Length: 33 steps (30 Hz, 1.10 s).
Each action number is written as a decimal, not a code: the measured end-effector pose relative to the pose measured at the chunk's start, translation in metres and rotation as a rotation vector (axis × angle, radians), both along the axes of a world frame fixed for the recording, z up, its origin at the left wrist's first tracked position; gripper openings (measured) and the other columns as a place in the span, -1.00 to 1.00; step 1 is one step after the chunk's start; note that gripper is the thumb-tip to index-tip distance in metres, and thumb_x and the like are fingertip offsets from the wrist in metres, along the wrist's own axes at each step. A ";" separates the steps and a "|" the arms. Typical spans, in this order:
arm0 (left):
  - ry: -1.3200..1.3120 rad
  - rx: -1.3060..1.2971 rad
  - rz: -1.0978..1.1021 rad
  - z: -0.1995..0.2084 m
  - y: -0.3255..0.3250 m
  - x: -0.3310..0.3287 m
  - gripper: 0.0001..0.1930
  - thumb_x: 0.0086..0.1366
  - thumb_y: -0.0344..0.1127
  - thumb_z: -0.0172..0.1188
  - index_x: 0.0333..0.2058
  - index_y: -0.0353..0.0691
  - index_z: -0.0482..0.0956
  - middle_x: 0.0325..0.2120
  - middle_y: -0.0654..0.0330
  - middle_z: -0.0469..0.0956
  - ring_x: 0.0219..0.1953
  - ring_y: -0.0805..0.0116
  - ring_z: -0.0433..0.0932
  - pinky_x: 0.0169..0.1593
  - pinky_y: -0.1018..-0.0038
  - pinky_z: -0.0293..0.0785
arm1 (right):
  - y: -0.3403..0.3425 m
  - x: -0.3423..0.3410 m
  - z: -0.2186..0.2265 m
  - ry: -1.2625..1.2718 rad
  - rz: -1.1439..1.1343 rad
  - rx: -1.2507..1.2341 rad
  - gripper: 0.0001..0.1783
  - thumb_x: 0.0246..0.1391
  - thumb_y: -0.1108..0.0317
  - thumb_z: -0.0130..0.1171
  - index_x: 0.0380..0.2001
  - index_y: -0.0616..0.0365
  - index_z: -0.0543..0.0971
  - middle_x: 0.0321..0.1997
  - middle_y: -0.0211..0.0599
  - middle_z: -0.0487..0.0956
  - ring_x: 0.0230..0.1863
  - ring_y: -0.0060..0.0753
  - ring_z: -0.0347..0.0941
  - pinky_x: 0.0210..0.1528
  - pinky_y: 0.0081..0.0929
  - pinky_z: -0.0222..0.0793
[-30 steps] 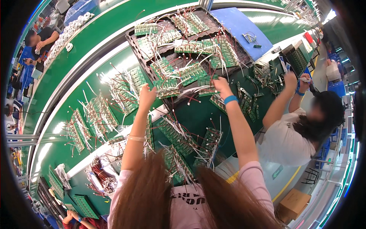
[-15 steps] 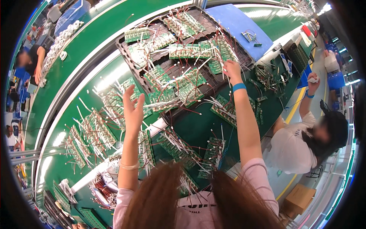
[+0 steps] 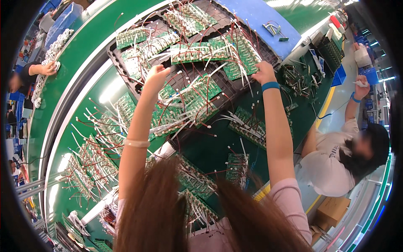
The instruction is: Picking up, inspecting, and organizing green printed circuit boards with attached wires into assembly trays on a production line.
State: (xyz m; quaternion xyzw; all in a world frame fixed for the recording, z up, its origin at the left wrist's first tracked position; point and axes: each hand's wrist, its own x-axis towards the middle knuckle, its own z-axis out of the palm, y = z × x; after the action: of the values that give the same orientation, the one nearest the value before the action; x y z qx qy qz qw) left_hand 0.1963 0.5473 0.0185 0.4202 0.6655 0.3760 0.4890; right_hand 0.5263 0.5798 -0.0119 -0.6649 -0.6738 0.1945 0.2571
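My left hand (image 3: 156,78) is over the left part of a dark tray (image 3: 119,65), fingers drawn together; what they hold, if anything, is hidden. At the tray's right side, my right hand (image 3: 264,73) has its fingers closed at the lower right corner of a green circuit board (image 3: 241,54) with white and red wires. Between my hands, another wired board (image 3: 197,51) lies crosswise on the tray. Below it is a slanted board (image 3: 205,90) with a bundle of white wires.
More wired boards (image 3: 94,157) crowd the green table at left, and others (image 3: 195,176) lie near me. A blue sheet (image 3: 260,19) adjoins the tray. Loose metal parts (image 3: 296,84) are heaped at right. A co-worker (image 3: 336,159) sits at right; another person's hand (image 3: 48,68) touches white coils at left.
My left hand has moved up and right over the tray, and its spread fingers have come together. My right hand has shifted slightly, staying by the right-hand board.
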 end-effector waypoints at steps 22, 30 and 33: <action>-0.941 -0.069 0.354 -0.060 0.076 0.040 -0.76 0.01 -0.41 -0.23 -0.34 -0.45 0.18 -0.40 -0.10 0.29 -0.37 0.03 0.35 -0.39 0.28 0.40 | 0.037 0.007 -0.022 0.292 -0.547 0.205 -0.73 -0.21 0.30 -0.06 -0.71 0.36 0.33 -0.69 -0.18 0.34 -0.65 -0.32 0.25 -0.62 -0.43 0.10; -0.808 0.105 0.362 -0.067 0.077 0.042 -0.82 -0.04 -0.48 -0.15 -0.44 -0.49 0.18 -0.49 -0.04 0.33 -0.51 0.11 0.41 -0.47 0.39 0.44 | -0.037 0.045 0.065 0.956 -0.717 0.416 -0.76 -0.13 0.30 -0.09 -0.59 0.31 0.27 -0.66 -0.36 0.27 -0.70 -0.53 0.16 -0.62 -0.56 0.11; -0.674 0.057 0.248 -0.047 0.061 0.032 -0.86 -0.09 -0.43 -0.03 -0.52 -0.40 0.31 -0.57 0.08 0.35 -0.53 0.33 0.38 -0.45 0.52 0.37 | -0.079 0.041 0.102 1.248 -0.587 0.357 -0.83 -0.17 0.35 -0.04 -0.59 0.20 0.26 -0.65 -0.42 0.29 -0.66 -0.58 0.23 -0.66 -0.65 0.16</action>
State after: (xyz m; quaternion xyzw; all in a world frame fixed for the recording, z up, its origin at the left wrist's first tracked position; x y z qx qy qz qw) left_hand 0.2284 0.6081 -0.0286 0.2021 0.5020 0.5684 0.6197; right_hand 0.5671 0.5012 0.0900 -0.5311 -0.2158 0.3482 0.7417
